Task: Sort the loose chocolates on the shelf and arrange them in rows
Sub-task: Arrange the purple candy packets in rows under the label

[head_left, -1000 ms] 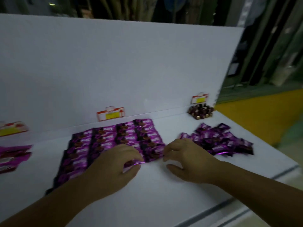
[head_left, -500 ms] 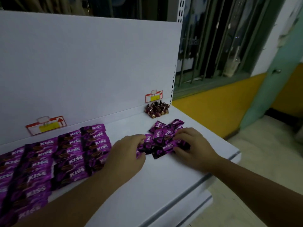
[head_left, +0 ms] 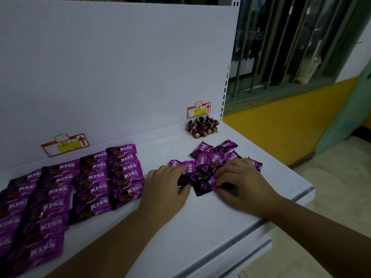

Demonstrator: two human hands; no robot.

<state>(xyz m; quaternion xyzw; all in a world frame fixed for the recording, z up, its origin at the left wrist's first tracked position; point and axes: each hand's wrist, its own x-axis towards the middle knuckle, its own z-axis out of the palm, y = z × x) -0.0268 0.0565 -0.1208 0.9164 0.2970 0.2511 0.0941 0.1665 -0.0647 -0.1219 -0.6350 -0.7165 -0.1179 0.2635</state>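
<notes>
Head camera: the left hand [head_left: 166, 185] and right hand [head_left: 241, 183] lie over the near side of the loose pile [head_left: 210, 157] of purple KISS chocolates toward the right end of the white shelf [head_left: 200, 233], covering the pieces beneath them. The right hand's curled fingers and thumb pinch a purple wrapper [head_left: 212, 182] at the pile's front. The left hand's fingertips bend onto the pile's left edge, but I cannot tell whether they hold a piece. The sorted rows [head_left: 94, 177] lie to the left, apart from the pile, and are cut off at the left edge and bottom-left corner. Small brown-wrapped sweets [head_left: 202, 127] sit heaped behind, under a price tag [head_left: 198, 109] whose print is unreadable. A second ago both hands were at the rows' right end. Half a second ago they had reached the pile, and they sit much the same now.
</notes>
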